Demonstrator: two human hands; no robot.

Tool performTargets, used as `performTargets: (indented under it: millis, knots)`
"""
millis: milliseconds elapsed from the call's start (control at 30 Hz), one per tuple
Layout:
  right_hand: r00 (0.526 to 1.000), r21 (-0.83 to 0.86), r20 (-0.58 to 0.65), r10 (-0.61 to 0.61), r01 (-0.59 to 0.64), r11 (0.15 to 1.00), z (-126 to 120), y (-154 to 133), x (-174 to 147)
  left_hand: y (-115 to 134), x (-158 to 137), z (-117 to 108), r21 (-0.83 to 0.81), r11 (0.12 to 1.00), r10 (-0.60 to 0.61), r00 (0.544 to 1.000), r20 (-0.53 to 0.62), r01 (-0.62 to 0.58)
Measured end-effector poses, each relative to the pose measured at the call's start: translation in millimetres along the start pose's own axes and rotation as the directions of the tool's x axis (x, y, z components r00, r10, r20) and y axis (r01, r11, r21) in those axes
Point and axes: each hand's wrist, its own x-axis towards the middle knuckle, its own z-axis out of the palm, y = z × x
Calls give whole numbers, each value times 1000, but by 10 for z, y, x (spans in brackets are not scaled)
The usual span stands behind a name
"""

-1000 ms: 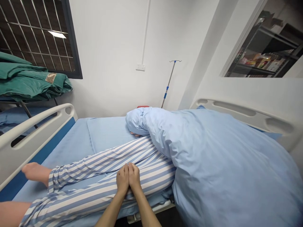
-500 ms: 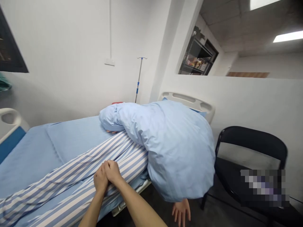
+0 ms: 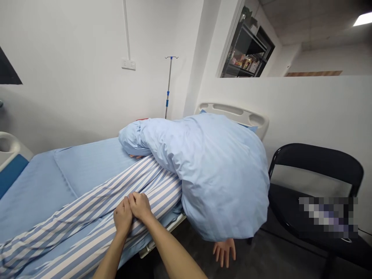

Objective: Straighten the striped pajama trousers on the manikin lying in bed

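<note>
My left hand (image 3: 122, 216) and my right hand (image 3: 140, 206) are closed into fists, side by side and touching. Both rest on the thigh of a pair of blue-and-white striped trousers (image 3: 95, 201), worn by a figure lying along the bed. The undersides of my fingers are hidden; no object shows in them. A bunched light-blue quilt (image 3: 217, 170) covers the figure's upper body and hangs over the bed's near side. Below its edge dangles the figure's open hand (image 3: 224, 252). A bit of another hand (image 3: 136, 156) shows under the quilt's far end.
The light-blue bed sheet (image 3: 84, 166) lies beyond the legs. A cream headboard (image 3: 232, 110) stands behind the quilt, and a footboard (image 3: 13, 149) at left. Right of the bed is a black folding chair (image 3: 316, 162) with a blurred-out item on it. An IV pole (image 3: 169, 81) rises behind.
The camera view has tilted down slightly and shifted. My two fists stay together on the striped trousers, with hardly any change in their pose.
</note>
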Motion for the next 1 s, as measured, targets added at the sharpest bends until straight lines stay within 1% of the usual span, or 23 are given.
performTargets:
  millis: [100, 233, 333, 433, 500, 600, 633, 667, 700, 733, 767, 833, 900, 967, 1000]
  knots:
    - [1000, 51, -20, -7, 8, 999, 9, 3, -3, 30, -12, -21, -77, 997, -17, 1000, 7, 17]
    - [998, 114, -56, 16, -9, 993, 0, -2, -3, 33, -10, -21, -99, 995, 6, 1000, 28, -3]
    - [997, 143, -56, 45, -36, 989, -16, -8, -6, 26, 12, -23, -134, 991, -6, 998, 67, 15]
    - [993, 229, -89, 73, -51, 972, -35, -7, 4, 85, 54, -40, -263, 964, -30, 997, 65, 46]
    - [991, 330, -98, 87, -50, 943, -49, 3, 25, 190, 90, -46, -413, 906, -88, 996, 21, 89]
    - [990, 517, -71, 122, -68, 853, -73, 33, 74, 411, 142, -32, -656, 738, -231, 973, -25, 159]
    - [988, 572, -61, 143, -83, 816, -80, 45, 90, 480, 153, -21, -710, 685, -260, 965, -28, 164]
    - [985, 617, -53, 166, -98, 781, -86, 55, 104, 535, 159, -10, -739, 652, -278, 960, -28, 167]
    - [982, 650, -48, 185, -110, 752, -92, 64, 114, 573, 158, 4, -742, 646, -292, 956, -22, 180]
    - [979, 670, -45, 199, -118, 733, -96, 70, 119, 590, 151, 18, -722, 662, -308, 951, -16, 202]
    - [977, 679, -45, 207, -123, 724, -98, 74, 119, 586, 139, 33, -680, 697, -317, 948, -7, 228]
    - [977, 677, -54, 207, -116, 727, -99, 75, 109, 533, 103, 66, -559, 795, -286, 958, -4, 235]
    - [977, 667, -77, 200, -99, 739, -96, 70, 95, 453, 70, 102, -461, 873, -193, 981, -20, 162]
    - [978, 661, -91, 190, -84, 746, -95, 67, 85, 390, 54, 134, -416, 905, -113, 993, -35, 88]
    - [978, 658, -92, 186, -81, 749, -95, 67, 83, 371, 53, 148, -407, 911, -95, 995, -40, 71]
